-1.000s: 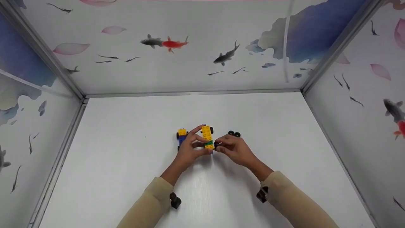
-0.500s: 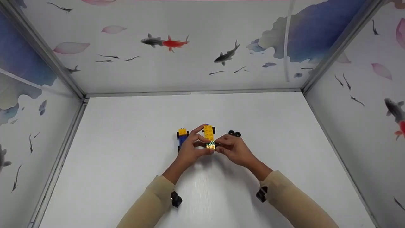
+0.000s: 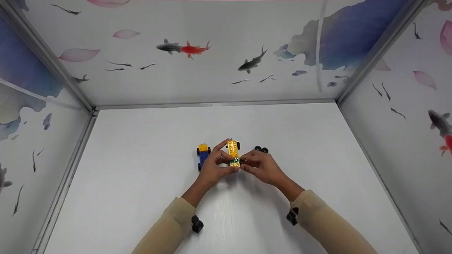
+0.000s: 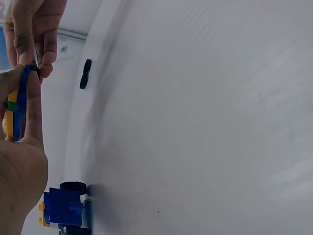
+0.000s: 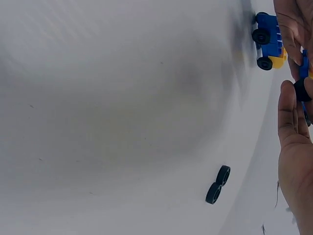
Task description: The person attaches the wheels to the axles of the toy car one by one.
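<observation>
My left hand (image 3: 212, 168) grips a building-block toy car (image 3: 232, 148) with a yellow studded top, a green strip and a blue base (image 4: 20, 105). One black wheel shows on the car's far right side. From the right, my right hand (image 3: 264, 167) pinches a black wheel (image 5: 301, 91) against the near right side of the car. Fingers partly cover it, so I cannot tell whether it sits on its axle. Left of the left hand stands a second toy car (image 3: 203, 154), blue and yellow, with black wheels.
Two loose black wheels (image 3: 261, 149) lie side by side beyond the right hand, also visible as tyres (image 5: 218, 184) in the right wrist view. The white tabletop (image 3: 148, 158) is enclosed by printed panels (image 3: 219, 77) at the back and sides.
The held car has shifted slightly right, toward the right hand, and the wheel is now closer against its side. The second car and loose wheels have stayed put.
</observation>
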`<state>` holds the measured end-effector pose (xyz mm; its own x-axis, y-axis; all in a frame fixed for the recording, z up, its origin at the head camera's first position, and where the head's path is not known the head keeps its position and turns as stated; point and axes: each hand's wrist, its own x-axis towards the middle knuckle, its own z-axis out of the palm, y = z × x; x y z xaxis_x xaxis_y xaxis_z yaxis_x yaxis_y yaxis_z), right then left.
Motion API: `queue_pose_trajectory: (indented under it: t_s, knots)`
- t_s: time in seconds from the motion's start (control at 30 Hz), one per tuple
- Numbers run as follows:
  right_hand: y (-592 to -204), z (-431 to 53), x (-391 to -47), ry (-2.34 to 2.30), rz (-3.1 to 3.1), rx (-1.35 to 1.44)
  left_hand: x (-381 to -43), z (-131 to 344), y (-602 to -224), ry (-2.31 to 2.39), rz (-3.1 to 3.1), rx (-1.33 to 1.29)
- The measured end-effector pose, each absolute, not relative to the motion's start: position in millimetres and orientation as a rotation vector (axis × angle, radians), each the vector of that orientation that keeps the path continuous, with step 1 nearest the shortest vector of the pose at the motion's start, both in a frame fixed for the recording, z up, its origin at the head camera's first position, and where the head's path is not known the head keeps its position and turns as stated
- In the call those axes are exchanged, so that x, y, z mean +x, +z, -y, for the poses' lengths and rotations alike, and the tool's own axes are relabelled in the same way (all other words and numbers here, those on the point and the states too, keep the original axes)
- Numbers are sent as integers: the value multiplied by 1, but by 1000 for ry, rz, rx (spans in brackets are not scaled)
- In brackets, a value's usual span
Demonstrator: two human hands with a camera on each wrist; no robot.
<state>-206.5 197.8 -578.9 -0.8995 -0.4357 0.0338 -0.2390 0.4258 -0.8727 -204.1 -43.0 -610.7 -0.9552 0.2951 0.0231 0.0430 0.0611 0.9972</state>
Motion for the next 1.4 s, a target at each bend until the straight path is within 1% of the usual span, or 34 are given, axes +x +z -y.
queue_pose_trajectory:
  t_s: [0.27, 0.4, 0.63, 0.9, 1.03, 1.27, 1.4]
  knots:
    - [-581, -197, -208, -1517, -2463, -587, -202, 44, -611, 2073, -2091, 383]
    - [-580, -193, -213, -1547, -2525, -498, -202, 44, -610, 2089, -2076, 379]
    - [-575, -179, -225, -1570, -2599, -263, -202, 42, -610, 2069, -2072, 341]
    - [-570, -165, -235, -1500, -2600, -176, -200, 39, -607, 2039, -2043, 221]
    - [-570, -162, -237, -1456, -2624, -187, -199, 39, -608, 1999, -2055, 152]
    - [-571, -160, -237, -1454, -2630, -246, -197, 38, -607, 1985, -2065, 154]
    - [-573, -161, -236, -1463, -2641, -242, -197, 37, -604, 1941, -2082, 113]
